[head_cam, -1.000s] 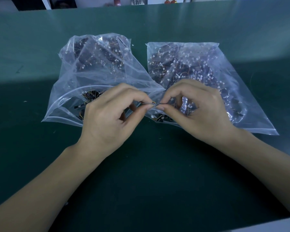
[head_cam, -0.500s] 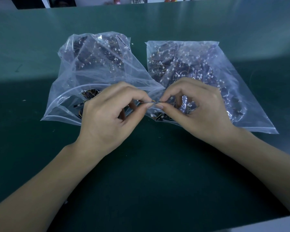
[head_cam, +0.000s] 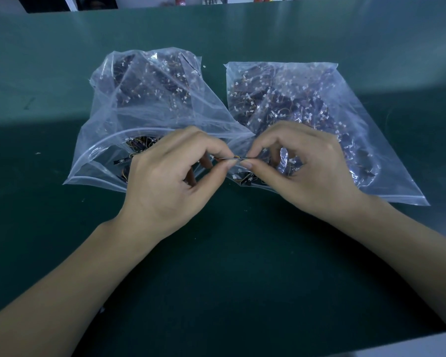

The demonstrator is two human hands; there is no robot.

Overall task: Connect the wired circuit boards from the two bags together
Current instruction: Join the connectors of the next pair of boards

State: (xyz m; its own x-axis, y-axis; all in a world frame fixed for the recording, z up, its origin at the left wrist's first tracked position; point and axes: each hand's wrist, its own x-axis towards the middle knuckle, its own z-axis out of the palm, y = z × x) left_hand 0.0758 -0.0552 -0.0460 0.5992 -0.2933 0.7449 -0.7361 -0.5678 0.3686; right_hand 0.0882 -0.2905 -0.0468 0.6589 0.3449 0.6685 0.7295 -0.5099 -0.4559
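The left hand (head_cam: 165,181) and the right hand (head_cam: 304,173) meet fingertip to fingertip just above the near edges of the bags, each pinching one end of a small wired piece (head_cam: 236,157) between thumb and forefinger; the other fingers curl loosely. The piece between the fingertips shows only as a thin sliver with a hint of orange wire, too small to tell whether its two connectors are already seated or only lined up. My judgement is that one pair is at the mating step, with nearly all the work left. Behind the left hand lies the left bag (head_cam: 150,109), clear plastic, its mouth gaping open toward the near side with dark circuit boards (head_cam: 139,145) and orange wires showing at the opening. Just to its right, touching it near the hands, lies the right bag (head_cam: 307,104), flatter, packed with dark boards and small white connectors. Both bags look full. No finished pairs are visible on the green table (head_cam: 216,266), which stretches near and far around them.
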